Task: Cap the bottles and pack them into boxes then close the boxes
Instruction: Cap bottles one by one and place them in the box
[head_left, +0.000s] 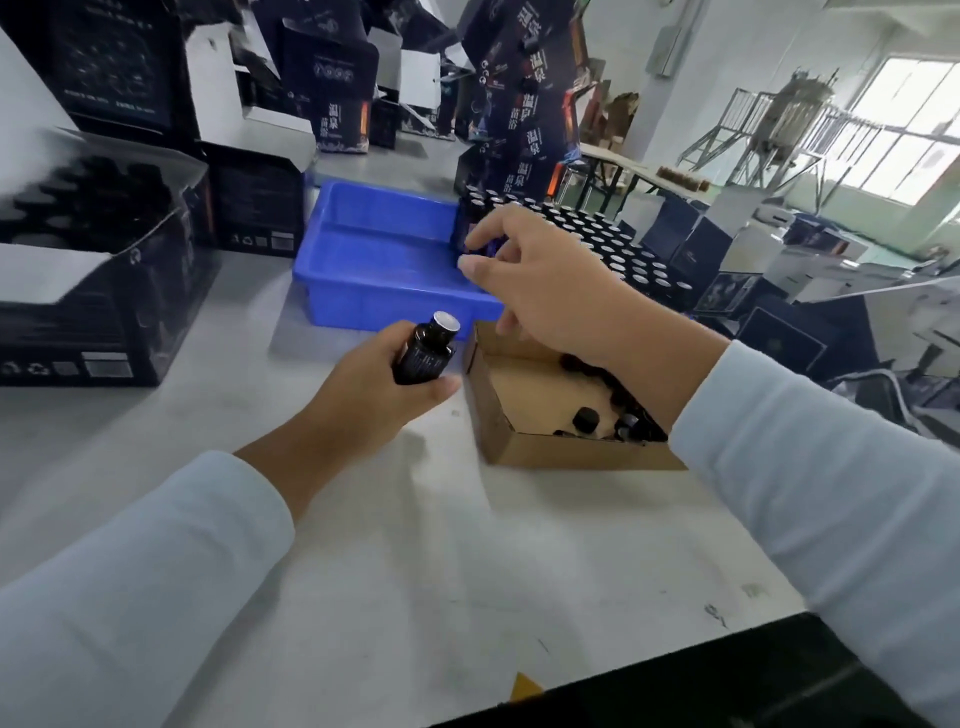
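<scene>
At far left an open dark printed box (104, 270) holds rows of capped bottles; its small print is unreadable. The left hand (374, 384) grips a dark uncapped bottle (423, 351) upright above the table (415, 545), before a blue tray (379, 260) holding bottles at its right end. The right hand (540, 291) hovers with fingers loosely spread, grasping nothing, over a cardboard box (519, 415) of loose black caps (584, 418); stacked cartons (530, 119) behind read "温泉"
</scene>
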